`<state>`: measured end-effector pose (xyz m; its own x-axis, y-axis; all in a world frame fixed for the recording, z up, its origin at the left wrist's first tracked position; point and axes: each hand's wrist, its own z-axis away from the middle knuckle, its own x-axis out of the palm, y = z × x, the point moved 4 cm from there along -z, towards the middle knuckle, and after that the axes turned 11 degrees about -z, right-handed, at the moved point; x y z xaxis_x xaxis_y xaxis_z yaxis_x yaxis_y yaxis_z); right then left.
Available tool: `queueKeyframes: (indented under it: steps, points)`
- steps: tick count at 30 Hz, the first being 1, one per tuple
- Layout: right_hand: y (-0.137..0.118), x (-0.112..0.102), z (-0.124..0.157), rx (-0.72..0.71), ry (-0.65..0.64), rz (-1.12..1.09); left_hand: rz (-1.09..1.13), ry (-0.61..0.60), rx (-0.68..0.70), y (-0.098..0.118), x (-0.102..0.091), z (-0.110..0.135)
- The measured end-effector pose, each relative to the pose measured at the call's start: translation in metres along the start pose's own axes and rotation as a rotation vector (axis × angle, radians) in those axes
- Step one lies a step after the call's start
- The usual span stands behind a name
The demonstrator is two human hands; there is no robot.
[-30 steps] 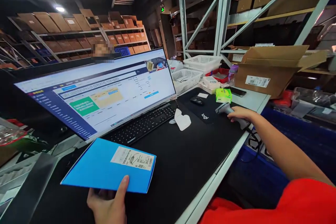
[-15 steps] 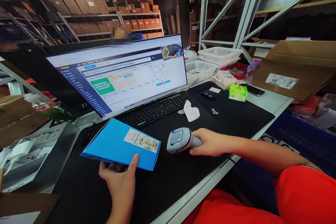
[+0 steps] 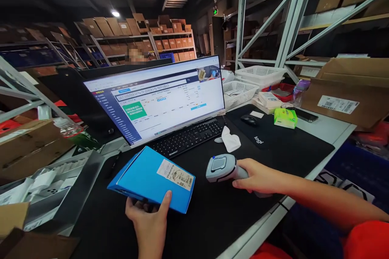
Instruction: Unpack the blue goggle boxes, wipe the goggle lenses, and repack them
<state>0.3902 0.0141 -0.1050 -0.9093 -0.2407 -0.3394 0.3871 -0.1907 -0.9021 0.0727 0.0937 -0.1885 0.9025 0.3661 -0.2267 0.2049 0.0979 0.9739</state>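
Your left hand [image 3: 148, 220] holds a flat blue box [image 3: 142, 176] by its near edge, thumb pressed on top and the other fingers tucked underneath. The box is slightly tilted just above the black desk mat [image 3: 206, 218], in front of the keyboard [image 3: 190, 137]. Its white barcode label [image 3: 176, 175] faces up near the right end of the box.

Your right hand [image 3: 258, 178] is wrapped tightly around the handle of a grey barcode scanner [image 3: 221, 168]. The scanner's head points left towards the blue box and sits just beside its labelled end without touching it. Your forearm reaches in from the right, across the desk edge.

Behind the keyboard stands a wide monitor [image 3: 158, 97] showing a form with a green panel on its left part. A crumpled white paper [image 3: 231, 139] lies on the mat right of the keyboard. Beyond it is a black mouse pad [image 3: 273, 141] with a black mouse [image 3: 249, 120] on its far end. A green tissue pack [image 3: 285, 117] sits at the pad's far right corner, and a dark phone [image 3: 305, 115] lies just beside the pack. White mesh baskets [image 3: 243, 89] stand behind the monitor's right edge. An open cardboard carton [image 3: 349, 97] with a shipping label rests at the far right. To your left, a grey tray [image 3: 75, 194] holds small white parts.
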Motion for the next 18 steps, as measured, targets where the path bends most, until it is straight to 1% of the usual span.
queueKeyframes:
  steps: [2,3,5,6,7,8,10,11,12,14,16,18]
  points:
    - [0.012,-0.026,0.000,-0.027,0.149,0.082,0.003,0.000,0.022,-0.002,0.000,-0.001]
    - [0.020,-0.045,0.000,-0.039,0.237,0.161,0.006,0.005,0.032,-0.002,-0.001,-0.001]
    - [0.041,-0.092,0.001,-0.020,0.449,0.389,0.016,0.008,0.044,-0.001,0.000,0.001]
    - [0.053,-0.118,0.002,0.024,0.553,0.500,0.018,0.004,0.047,-0.001,0.000,0.002]
    - [0.067,-0.144,0.005,0.109,0.643,0.568,0.021,-0.004,0.047,0.000,0.001,0.003]
    - [0.082,-0.169,0.009,0.215,0.716,0.586,0.029,-0.012,0.049,0.000,0.002,0.003]
    - [0.107,-0.208,0.017,0.329,0.768,0.568,0.049,-0.020,0.055,0.000,0.003,0.005]
    - [0.118,-0.223,0.022,0.377,0.774,0.544,0.058,-0.022,0.060,0.000,0.004,0.005]
    - [0.127,-0.233,0.026,0.408,0.772,0.517,0.064,-0.022,0.063,0.000,0.004,0.006]
    - [0.142,-0.247,0.033,0.445,0.769,0.466,0.061,-0.019,0.066,0.001,0.005,0.008]
    - [0.151,-0.253,0.038,0.445,0.778,0.442,0.047,-0.013,0.058,0.002,0.005,0.009]
    - [0.155,-0.256,0.042,0.399,0.819,0.469,0.037,-0.021,0.050,0.005,0.005,0.010]
